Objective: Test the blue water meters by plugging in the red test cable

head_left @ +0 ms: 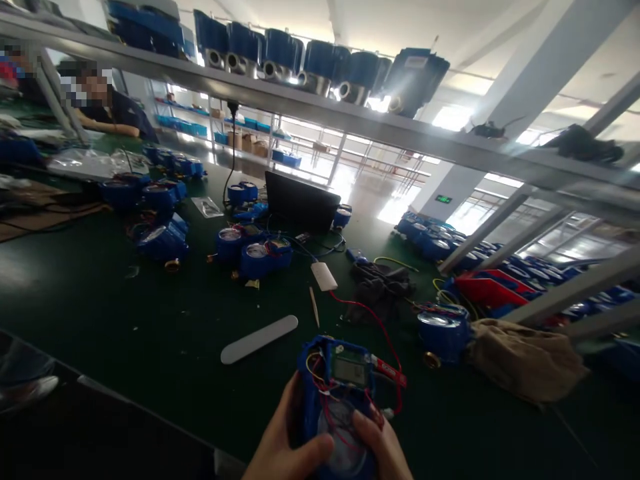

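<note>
Both left hand [290,437], right hand [383,443] grip rounded blue plastic meter [340,417]; likely stiff; hold sides, spare thin red wires [326,388].

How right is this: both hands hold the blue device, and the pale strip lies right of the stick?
One slip: the left hand and right hand hold the blue device, but the head view shows the pale strip left of the stick.
</note>
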Demonstrator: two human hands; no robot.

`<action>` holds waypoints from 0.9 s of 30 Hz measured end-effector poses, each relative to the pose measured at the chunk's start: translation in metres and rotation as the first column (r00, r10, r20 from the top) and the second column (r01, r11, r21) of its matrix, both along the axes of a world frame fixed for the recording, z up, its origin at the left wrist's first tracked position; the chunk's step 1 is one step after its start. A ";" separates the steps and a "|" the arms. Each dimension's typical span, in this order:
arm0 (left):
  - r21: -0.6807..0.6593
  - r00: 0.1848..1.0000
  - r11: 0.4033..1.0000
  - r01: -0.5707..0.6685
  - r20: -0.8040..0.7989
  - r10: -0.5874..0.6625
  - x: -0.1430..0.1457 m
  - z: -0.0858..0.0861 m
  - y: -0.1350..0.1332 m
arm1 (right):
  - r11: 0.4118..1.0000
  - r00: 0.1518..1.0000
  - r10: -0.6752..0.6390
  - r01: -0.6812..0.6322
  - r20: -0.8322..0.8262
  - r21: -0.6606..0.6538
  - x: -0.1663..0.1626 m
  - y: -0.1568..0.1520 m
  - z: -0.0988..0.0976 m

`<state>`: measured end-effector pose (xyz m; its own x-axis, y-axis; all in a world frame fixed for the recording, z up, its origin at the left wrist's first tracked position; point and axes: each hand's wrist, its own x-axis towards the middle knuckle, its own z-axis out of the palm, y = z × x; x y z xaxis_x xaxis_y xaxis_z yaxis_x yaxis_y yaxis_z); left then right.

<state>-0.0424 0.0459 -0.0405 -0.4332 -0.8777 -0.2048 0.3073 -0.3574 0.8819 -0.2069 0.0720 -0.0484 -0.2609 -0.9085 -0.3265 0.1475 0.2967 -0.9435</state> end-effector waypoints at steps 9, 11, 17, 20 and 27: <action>0.236 0.982 0.957 -0.170 -0.040 0.184 0.006 -0.014 0.001 | 0.996 0.872 -0.045 0.002 0.488 0.088 0.022 -0.005 -0.015; 0.195 0.978 0.959 -0.206 0.023 0.205 0.008 -0.016 0.002 | 0.998 0.867 -0.034 0.004 0.498 0.062 0.016 0.000 -0.016; -0.415 0.818 0.890 -0.191 0.433 0.378 0.037 0.001 -0.011 | 0.997 0.983 -0.053 0.042 -0.178 -0.067 -0.038 0.004 -0.014; -0.699 0.710 0.715 -0.012 0.498 0.498 0.048 0.019 -0.024 | 0.992 0.776 -0.010 -0.070 -0.630 -0.102 -0.067 0.002 -0.013; -0.832 0.644 0.513 0.212 0.513 0.567 0.041 0.039 -0.047 | 0.998 0.725 0.049 -0.054 -0.687 0.015 -0.084 -0.002 -0.003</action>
<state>-0.0012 -0.0010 -0.0017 -0.3142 -0.8279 0.4646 -0.5258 0.5592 0.6409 -0.2910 0.0699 -0.0510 -0.3641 -0.9286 -0.0711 -0.5573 0.2784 -0.7823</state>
